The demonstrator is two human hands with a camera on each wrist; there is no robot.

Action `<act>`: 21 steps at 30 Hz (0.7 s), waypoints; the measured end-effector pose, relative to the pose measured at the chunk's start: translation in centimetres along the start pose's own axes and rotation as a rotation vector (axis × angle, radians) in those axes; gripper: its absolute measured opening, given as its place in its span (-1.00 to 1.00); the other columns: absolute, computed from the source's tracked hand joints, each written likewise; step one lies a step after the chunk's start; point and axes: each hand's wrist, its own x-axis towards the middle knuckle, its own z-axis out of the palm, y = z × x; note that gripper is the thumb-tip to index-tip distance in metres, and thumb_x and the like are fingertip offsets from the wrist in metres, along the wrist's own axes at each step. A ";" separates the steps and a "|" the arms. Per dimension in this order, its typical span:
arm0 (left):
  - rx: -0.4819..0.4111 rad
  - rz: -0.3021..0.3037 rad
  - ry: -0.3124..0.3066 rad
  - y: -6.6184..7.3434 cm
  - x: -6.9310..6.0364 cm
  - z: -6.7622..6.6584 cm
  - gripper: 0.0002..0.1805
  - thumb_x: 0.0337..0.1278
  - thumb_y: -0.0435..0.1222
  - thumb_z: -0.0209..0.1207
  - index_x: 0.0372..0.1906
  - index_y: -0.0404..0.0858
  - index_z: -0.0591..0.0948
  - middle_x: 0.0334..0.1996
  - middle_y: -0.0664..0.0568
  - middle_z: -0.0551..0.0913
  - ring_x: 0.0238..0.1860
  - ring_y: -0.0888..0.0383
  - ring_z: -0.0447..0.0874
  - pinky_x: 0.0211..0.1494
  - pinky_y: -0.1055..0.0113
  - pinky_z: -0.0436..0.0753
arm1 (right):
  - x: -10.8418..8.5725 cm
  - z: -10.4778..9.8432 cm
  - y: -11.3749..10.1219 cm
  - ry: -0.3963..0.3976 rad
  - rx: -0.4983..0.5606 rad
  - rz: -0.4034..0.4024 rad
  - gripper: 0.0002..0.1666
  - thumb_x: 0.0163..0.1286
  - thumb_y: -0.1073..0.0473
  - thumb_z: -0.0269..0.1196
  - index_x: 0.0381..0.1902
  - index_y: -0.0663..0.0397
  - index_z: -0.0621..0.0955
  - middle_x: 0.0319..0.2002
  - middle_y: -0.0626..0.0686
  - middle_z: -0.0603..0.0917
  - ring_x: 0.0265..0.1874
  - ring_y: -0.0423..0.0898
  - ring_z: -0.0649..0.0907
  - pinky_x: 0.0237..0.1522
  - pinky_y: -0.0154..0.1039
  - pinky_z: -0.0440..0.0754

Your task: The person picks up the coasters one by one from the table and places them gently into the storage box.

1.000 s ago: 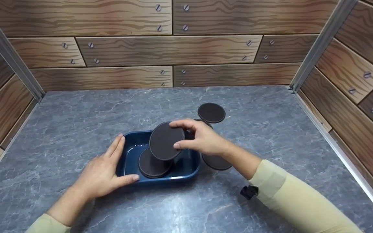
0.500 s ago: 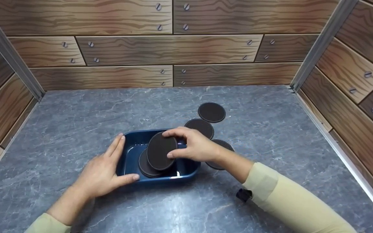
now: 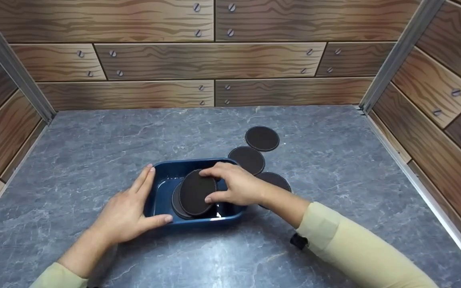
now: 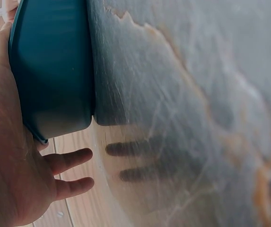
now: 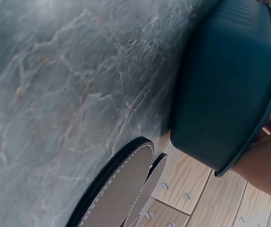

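Observation:
A blue rectangular dish (image 3: 162,166) stands on the grey marbled table. My left hand (image 3: 124,216) rests against its left end, the thumb along the near rim and straight fingers at the far left corner. In the left wrist view, two fingers (image 4: 71,161) stick out free below the dish. Inside the dish, my right hand (image 3: 240,186) pinches a round dark brown coaster (image 3: 196,193) by its right edge, tilted low over other coasters (image 3: 177,206). How many lie beneath is hidden. The right wrist view shows the dish's outer wall (image 5: 230,85) with part of this hand (image 5: 263,158) beyond it.
Three more coasters lie on the table behind and right of the dish: a far one (image 3: 262,138), a middle one (image 3: 248,159) and a near one (image 3: 276,182) partly covered by my right wrist. Wood-patterned panels (image 3: 210,60) wall the table at the back and sides.
My right hand has lowered the coaster into the dish, toward me and slightly left, over the coasters there. My left hand has stayed on the dish.

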 end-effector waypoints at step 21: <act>-0.005 -0.019 -0.027 0.1 0.0 0.0 0.35 0.14 0.52 0.18 0.76 -0.18 -0.10 0.74 -0.09 -0.09 0.26 -0.45 0.58 0.21 -0.40 0.54 | 0.5 1.1 0.0 -0.066 -0.262 -0.009 -0.12 0.44 -0.26 0.39 0.58 -0.05 0.46 0.39 0.10 0.60 0.42 0.14 0.49 0.39 0.26 0.40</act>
